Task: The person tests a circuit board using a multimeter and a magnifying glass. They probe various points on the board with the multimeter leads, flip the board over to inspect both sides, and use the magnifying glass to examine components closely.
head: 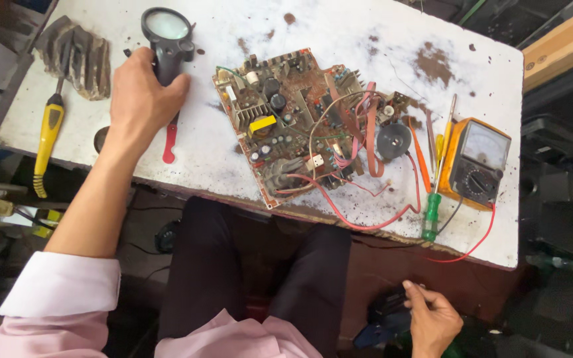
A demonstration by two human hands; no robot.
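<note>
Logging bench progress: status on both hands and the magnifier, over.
Left hand gripping black magnifier handle on table. Right hand below table edge, on dark object. Circuit board untouched, nothing between.

circuit board [300, 126] mid-table | orange multimeter [475, 162] right | green-handled screwdriver [436, 199] beside it | yellow-handled tool [48, 136] left edge

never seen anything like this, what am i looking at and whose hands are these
One picture, from a camera on a person's head, looking down at their own bare hands and lap. The left hand grips the handle of a black magnifier on a stained white table. The right hand is down below the table edge, touching something dark that I cannot make out. On the table lie a circuit board with loose wires, an orange meter, a green-handled screwdriver and a yellow-handled tool.
</note>
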